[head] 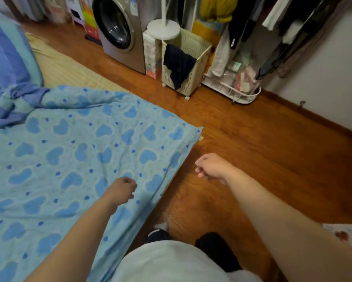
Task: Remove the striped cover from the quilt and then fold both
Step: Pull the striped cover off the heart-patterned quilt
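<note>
The quilt [73, 159], light blue with darker blue hearts, lies spread flat over the left half of the view, its corner at the right near the wooden floor. The striped cover [10, 64], in blue and teal bands, is bunched at the upper left, partly on the quilt's far edge. My left hand [123, 189] hovers over the quilt's near right edge with loosely curled fingers and holds nothing. My right hand [210, 167] hangs above the bare floor just right of the quilt's edge, fingers loosely curled, also holding nothing.
A woven mat [69, 72] lies beyond the quilt. A washing machine [120, 31], a cream laundry basket [189, 58] with a dark garment, and a white rack [240, 92] below hanging clothes line the far wall. My feet in dark socks [218, 247] stand on the wooden floor.
</note>
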Available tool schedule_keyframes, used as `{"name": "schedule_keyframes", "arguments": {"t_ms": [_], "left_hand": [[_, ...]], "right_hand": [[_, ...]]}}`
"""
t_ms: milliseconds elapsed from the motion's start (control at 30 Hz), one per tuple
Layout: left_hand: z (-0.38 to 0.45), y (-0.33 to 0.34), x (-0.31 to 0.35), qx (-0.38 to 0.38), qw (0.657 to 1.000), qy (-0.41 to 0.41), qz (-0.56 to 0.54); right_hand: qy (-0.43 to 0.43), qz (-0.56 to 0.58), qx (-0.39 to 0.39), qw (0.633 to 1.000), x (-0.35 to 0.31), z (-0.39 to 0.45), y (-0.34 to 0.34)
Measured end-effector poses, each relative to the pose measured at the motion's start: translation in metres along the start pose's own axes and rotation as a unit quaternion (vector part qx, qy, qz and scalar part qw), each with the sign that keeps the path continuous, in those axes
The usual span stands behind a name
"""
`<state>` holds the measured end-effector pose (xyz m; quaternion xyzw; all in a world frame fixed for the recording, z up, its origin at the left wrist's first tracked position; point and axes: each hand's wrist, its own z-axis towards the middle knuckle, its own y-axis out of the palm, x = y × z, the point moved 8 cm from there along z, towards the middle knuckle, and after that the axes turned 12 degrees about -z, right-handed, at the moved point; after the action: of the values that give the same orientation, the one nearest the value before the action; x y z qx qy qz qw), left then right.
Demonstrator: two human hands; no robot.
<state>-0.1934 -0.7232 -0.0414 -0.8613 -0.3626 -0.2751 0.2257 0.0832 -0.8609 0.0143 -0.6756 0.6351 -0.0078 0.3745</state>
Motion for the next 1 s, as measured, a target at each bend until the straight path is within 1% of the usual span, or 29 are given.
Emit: {"name": "schedule_keyframes", "arguments": {"t_ms": [167, 233, 300, 367, 467, 533, 633, 733, 833, 933, 1000], "left_hand": [[0.040, 0.098, 0.164, -0.103, 0.993, 0.065, -0.003], [0.069, 0.128, 0.213, -0.108, 0.991, 0.084, -0.005], [0.108, 0.152, 0.250, -0.084, 0.993, 0.082, -0.028], [0.148, 0.172, 0.275, -0.047, 0.995, 0.061, -0.060], [0.191, 0.190, 0.307, 0.035, 0.991, 0.019, -0.131], [0.208, 0.201, 0.337, 0.065, 0.985, 0.007, -0.161], [0.229, 0.210, 0.388, 0.084, 0.977, 0.015, -0.195], [0.248, 0.208, 0.417, 0.106, 0.958, 0.020, -0.266], [0.264, 0.195, 0.418, 0.141, 0.936, -0.012, -0.321], [0.275, 0.167, 0.404, 0.197, 0.900, -0.051, -0.385], [0.283, 0.137, 0.401, 0.247, 0.875, -0.070, -0.410]], "right_hand": [[0.015, 0.080, 0.012, 0.997, -0.005, 0.070, -0.096], [0.013, 0.094, 0.012, 0.995, -0.011, 0.113, -0.129], [0.006, 0.087, 0.000, 0.996, -0.022, 0.166, -0.161], [-0.007, 0.071, -0.020, 0.997, -0.037, 0.221, -0.195], [-0.020, 0.015, -0.043, 0.999, -0.071, 0.287, -0.253], [-0.042, -0.017, -0.065, 0.997, -0.102, 0.316, -0.288], [-0.088, -0.074, -0.098, 0.988, -0.164, 0.354, -0.325], [-0.145, -0.126, -0.121, 0.974, -0.235, 0.388, -0.337], [-0.182, -0.186, -0.155, 0.953, -0.294, 0.413, -0.330], [-0.215, -0.232, -0.196, 0.928, -0.350, 0.435, -0.319], [-0.229, -0.240, -0.213, 0.919, -0.391, 0.455, -0.320]]}}
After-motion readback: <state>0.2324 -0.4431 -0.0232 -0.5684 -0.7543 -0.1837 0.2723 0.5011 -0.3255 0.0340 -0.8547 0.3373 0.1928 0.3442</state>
